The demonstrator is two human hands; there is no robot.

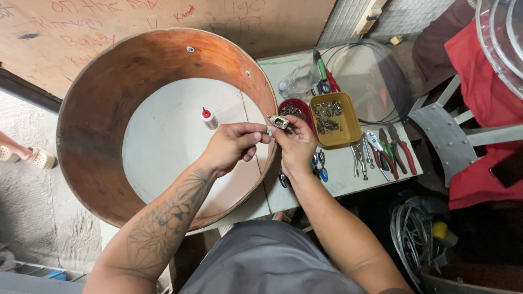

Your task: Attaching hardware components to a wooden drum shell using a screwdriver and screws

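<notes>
a small metal lug (278, 121) is pinched between the fingertips of both hands, just over the 3 o'clock rim of the wooden drum shell (109, 125). the left hand (231, 146) is curled nearly closed, its thumb and forefinger on the lug's left end. the right hand (297, 144) is closed round the lug from its 5 o'clock side. a small glue bottle (209, 118) is seen inside the shell, at 9 o'clock from the lug. a yellow tray (348, 130) of metal parts lies at 3 o'clock, with pliers (392, 149) at 4 o'clock beyond it.
</notes>
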